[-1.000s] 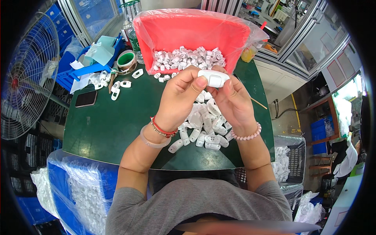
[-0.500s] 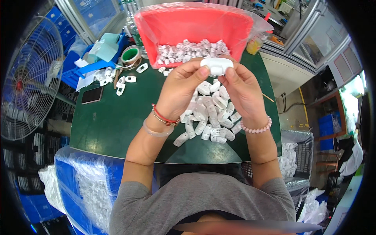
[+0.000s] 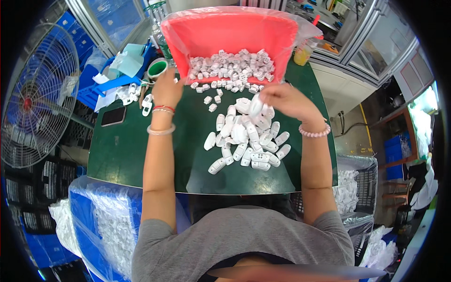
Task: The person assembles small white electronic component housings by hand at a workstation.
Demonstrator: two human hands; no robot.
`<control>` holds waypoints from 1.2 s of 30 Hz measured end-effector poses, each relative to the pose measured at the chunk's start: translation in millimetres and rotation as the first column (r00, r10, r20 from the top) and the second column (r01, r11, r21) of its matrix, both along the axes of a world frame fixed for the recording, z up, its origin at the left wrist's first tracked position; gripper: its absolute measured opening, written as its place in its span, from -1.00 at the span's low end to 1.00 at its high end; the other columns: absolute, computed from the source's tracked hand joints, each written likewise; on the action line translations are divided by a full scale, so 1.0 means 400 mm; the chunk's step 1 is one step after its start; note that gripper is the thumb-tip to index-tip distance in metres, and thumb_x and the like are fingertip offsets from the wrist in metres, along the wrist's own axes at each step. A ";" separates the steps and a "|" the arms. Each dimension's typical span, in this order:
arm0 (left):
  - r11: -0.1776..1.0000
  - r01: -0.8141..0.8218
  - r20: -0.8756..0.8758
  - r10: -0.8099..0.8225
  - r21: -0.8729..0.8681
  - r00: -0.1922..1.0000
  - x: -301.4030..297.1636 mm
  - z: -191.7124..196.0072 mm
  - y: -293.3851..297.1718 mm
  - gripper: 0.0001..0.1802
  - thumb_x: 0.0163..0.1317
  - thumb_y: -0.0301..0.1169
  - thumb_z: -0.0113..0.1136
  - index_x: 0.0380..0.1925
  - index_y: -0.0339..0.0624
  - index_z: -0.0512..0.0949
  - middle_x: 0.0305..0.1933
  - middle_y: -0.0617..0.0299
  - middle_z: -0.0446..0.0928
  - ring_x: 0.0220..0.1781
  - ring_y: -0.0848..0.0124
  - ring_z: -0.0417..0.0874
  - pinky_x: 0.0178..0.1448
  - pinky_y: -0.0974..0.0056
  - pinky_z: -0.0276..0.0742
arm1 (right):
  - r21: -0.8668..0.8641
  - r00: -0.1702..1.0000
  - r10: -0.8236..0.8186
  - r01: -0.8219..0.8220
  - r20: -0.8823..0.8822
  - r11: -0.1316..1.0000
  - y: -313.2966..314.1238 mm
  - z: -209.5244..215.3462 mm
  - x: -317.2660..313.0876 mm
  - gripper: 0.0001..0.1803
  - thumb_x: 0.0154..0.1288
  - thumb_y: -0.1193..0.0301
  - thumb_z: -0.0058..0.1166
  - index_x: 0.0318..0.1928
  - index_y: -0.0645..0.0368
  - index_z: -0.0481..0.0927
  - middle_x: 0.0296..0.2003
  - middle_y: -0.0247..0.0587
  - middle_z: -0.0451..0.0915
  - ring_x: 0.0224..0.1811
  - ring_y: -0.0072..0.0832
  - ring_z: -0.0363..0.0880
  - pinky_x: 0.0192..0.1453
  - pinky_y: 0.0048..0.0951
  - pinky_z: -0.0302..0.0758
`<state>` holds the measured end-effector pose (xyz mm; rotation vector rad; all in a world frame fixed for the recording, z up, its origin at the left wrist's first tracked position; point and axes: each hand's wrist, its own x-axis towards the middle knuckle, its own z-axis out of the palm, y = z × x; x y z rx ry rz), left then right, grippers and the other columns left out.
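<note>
My right hand [image 3: 292,101] pinches a white oval plastic casing [image 3: 256,105], slightly smeared by motion, above a heap of similar white casings [image 3: 239,131] on the green tabletop [image 3: 136,155]. At the far left of the table, my left hand [image 3: 167,88] reaches beside a tape roll with a green core [image 3: 157,68]. Its fingers are blurred and partly hidden, so what they touch does not show. Near its wrist lies a white casing with a dark oval window [image 3: 147,105]. Small white button-like pieces [image 3: 213,107] lie loose between the heap and a red bin.
The red bin [image 3: 235,33], lined with clear plastic, lies tipped toward me with many small white pieces [image 3: 230,66] inside. A phone [image 3: 113,116] and a blue tray [image 3: 94,91] sit at left, near a large fan [image 3: 37,98]. A drink cup [image 3: 304,51] stands far right.
My hands have parted: the left moved away to the far left, while the right keeps the casing and has lowered it toward the heap. Small white pieces behind are now uncovered.
</note>
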<state>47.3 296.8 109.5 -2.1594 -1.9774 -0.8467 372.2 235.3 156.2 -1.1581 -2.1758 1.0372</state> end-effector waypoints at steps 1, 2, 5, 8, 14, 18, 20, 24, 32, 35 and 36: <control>0.982 0.057 0.003 -0.058 0.179 0.998 -0.096 -0.090 0.039 -0.44 0.02 -0.20 0.20 0.03 -0.18 0.35 0.00 -0.10 0.42 -0.02 -0.01 0.47 0.04 0.06 0.41 | 0.021 0.997 0.063 -0.064 0.045 0.998 -0.004 -0.010 -0.020 -0.74 0.18 0.29 0.05 -0.33 0.27 0.58 -0.45 -0.21 0.56 -0.39 -0.52 0.48 -0.28 -0.49 0.39; 0.980 -0.183 -0.011 0.183 -0.071 0.983 -0.095 -0.124 0.044 -0.42 0.01 -0.17 0.21 0.04 -0.13 0.34 0.03 -0.10 0.38 0.02 -0.02 0.45 0.02 0.04 0.42 | -0.014 0.989 0.116 -0.115 0.093 0.993 -0.003 -0.024 -0.017 -0.74 0.17 0.29 0.05 -0.35 0.27 0.58 -0.46 -0.20 0.56 -0.40 -0.50 0.49 -0.30 -0.48 0.40; 0.899 -0.374 -0.095 0.362 -0.225 0.927 -0.130 -0.204 0.039 -0.46 0.04 -0.15 0.19 0.03 -0.04 0.36 0.02 -0.07 0.37 0.06 0.00 0.42 -0.04 0.02 0.46 | -0.096 0.963 0.173 -0.156 0.205 0.983 -0.004 -0.033 -0.039 -0.76 0.14 0.31 0.07 -0.35 0.26 0.59 -0.46 -0.22 0.57 -0.41 -0.52 0.49 -0.31 -0.48 0.40; 0.872 -0.453 -0.187 0.421 -0.186 0.887 -0.125 -0.222 0.022 -0.54 0.06 -0.17 0.16 -0.02 -0.01 0.40 -0.04 -0.05 0.39 0.00 0.02 0.45 -0.09 0.04 0.48 | -0.093 0.969 0.044 -0.021 0.244 0.995 0.026 -0.056 -0.013 -0.78 0.11 0.33 0.09 -0.35 0.26 0.59 -0.46 -0.24 0.58 -0.41 -0.55 0.48 -0.31 -0.49 0.39; 0.960 -0.205 0.106 0.187 0.193 0.977 -0.106 -0.188 0.002 -0.56 -0.02 -0.38 0.26 -0.08 -0.11 0.43 -0.02 -0.01 0.28 -0.07 0.10 0.47 -0.09 0.11 0.48 | 0.192 0.853 -0.425 0.382 0.303 0.904 0.137 -0.221 0.102 -0.67 0.07 0.35 0.09 -0.12 0.20 0.54 -0.32 -0.08 0.57 -0.29 -0.29 0.54 -0.21 -0.36 0.44; 0.927 0.159 0.416 -0.299 0.339 0.859 0.024 -0.038 -0.046 -0.48 -0.07 -0.51 0.30 -0.03 -0.17 0.39 -0.02 0.06 0.24 -0.10 0.31 0.47 -0.07 0.31 0.51 | 0.348 0.763 -0.556 0.450 0.329 0.823 0.166 -0.313 0.088 -0.58 0.02 0.30 0.15 -0.08 0.17 0.51 -0.34 -0.08 0.57 -0.29 -0.24 0.54 -0.18 -0.33 0.44; 0.852 0.330 0.442 -0.500 0.407 0.745 0.103 0.042 -0.089 -0.45 -0.08 -0.60 0.29 -0.02 -0.21 0.36 0.00 0.12 0.21 -0.09 0.40 0.46 -0.02 0.36 0.50 | 0.320 0.763 -0.535 0.438 0.362 0.840 0.159 -0.281 0.062 -0.60 0.01 0.30 0.15 -0.11 0.19 0.51 -0.36 -0.10 0.57 -0.30 -0.25 0.54 -0.19 -0.33 0.44; 0.714 0.530 0.452 -0.700 0.457 0.553 0.231 0.162 -0.165 -0.45 -0.12 -0.55 0.33 -0.05 -0.22 0.37 0.00 0.11 0.22 -0.14 0.38 0.48 0.01 0.34 0.50 | 0.283 0.820 -0.544 0.488 0.176 0.826 0.116 -0.169 0.037 -0.63 0.04 0.30 0.17 -0.16 0.24 0.48 -0.30 -0.14 0.54 -0.31 -0.33 0.54 -0.26 -0.38 0.45; 0.639 0.561 0.511 -0.765 0.526 0.392 0.292 0.207 -0.238 -0.48 -0.26 -0.49 0.44 -0.21 -0.22 0.45 -0.14 0.14 0.38 -0.18 0.34 0.49 -0.18 0.32 0.50 | 0.038 0.717 -0.025 0.072 -0.697 0.997 -0.088 0.074 -0.087 -0.62 0.17 0.57 0.04 0.03 0.24 0.34 -0.30 -0.29 0.48 -0.29 -0.66 0.45 -0.29 -0.65 0.41; 0.655 0.549 0.426 -0.756 0.519 0.498 0.278 0.210 -0.240 -0.52 -0.30 -0.46 0.46 -0.29 -0.22 0.48 -0.21 0.16 0.40 -0.18 0.30 0.48 -0.16 0.31 0.45 | 0.085 0.726 -0.018 0.105 -0.688 0.991 -0.119 0.100 -0.101 -0.56 0.19 0.58 0.02 0.10 0.25 0.31 -0.31 -0.32 0.46 -0.30 -0.65 0.43 -0.23 -0.64 0.42; 0.672 0.535 0.449 -0.740 0.513 0.500 0.272 0.213 -0.246 -0.53 -0.32 -0.44 0.46 -0.31 -0.23 0.50 -0.26 0.18 0.40 -0.19 0.29 0.47 -0.14 0.29 0.41 | 0.083 0.725 -0.020 0.106 -0.689 0.991 -0.120 0.098 -0.101 -0.56 0.19 0.58 0.02 0.10 0.25 0.31 -0.31 -0.32 0.46 -0.30 -0.65 0.43 -0.23 -0.64 0.42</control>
